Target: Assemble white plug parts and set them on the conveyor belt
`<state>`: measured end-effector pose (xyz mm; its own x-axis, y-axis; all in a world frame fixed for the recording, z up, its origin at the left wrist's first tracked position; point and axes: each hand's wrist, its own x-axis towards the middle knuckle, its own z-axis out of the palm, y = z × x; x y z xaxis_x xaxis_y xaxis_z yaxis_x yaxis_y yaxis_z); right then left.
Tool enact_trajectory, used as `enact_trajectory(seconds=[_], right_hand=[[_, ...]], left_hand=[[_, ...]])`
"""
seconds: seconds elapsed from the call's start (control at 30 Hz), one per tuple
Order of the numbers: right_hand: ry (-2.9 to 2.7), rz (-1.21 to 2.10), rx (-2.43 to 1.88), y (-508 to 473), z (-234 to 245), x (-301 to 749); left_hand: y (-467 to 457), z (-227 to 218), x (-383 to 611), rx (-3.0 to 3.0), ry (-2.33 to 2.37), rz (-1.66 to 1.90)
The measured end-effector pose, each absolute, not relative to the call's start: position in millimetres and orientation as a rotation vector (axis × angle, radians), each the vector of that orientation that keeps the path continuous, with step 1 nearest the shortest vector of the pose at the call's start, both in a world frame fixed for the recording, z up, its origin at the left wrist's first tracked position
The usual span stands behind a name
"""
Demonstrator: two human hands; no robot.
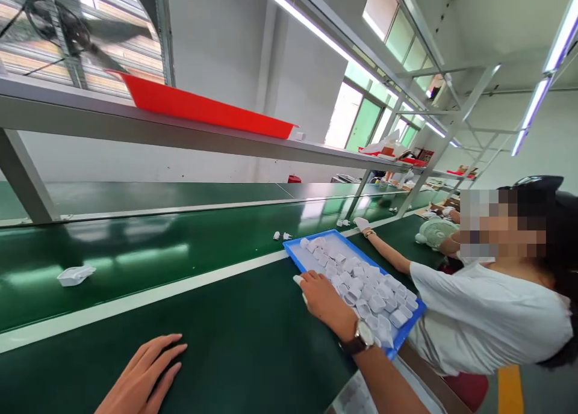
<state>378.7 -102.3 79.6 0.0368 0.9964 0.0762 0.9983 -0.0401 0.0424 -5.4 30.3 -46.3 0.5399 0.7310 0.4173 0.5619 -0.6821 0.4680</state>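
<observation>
My left hand [147, 372] is low at the left, just over the dark green work surface [235, 348]. Its fingers are apart and hold nothing. My right hand [326, 301], with a watch on the wrist, is at the near left edge of a blue-rimmed tray [293, 259]. White edges of a small plastic piece [298, 280] show at its curled fingertips; most of the piece is hidden by the fingers. Many similar white plastic housings [356, 281] lie loose in the tray.
Beyond a pale strip runs a glossy green conveyor belt [149, 251], bearing a white piece [76, 275] and small white plug-like parts [282, 236]. A co-worker [487, 318] sits at the right, one arm reaching toward the belt. Overhead, a shelf holds a red tray [208, 110].
</observation>
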Motion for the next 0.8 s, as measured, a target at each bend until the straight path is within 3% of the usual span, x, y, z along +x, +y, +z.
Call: enact_trajectory(seconds=[0.13, 0.3, 0.67, 0.8], right_hand=[[-2.024, -0.247, -2.496, -130.1, 76.5, 428.4], [-2.040, -0.339, -2.400, -123.5, 78.9, 436.8], [-2.493, -0.015, -1.252, -68.0, 64.0, 229.3], [-2.414, 0.066, -1.070, -42.4, 45.8, 204.8]], left_hand=[[20.7, -37.2, 3.4, 2.590, 1.043, 0.866], [9.5, -31.1, 7.0, 2.562, 1.017, 0.877], [-8.0, -9.7, 20.3, 1.843, 0.922, 0.901], [7.3, -5.3, 6.8, 1.814, 1.026, 0.968]])
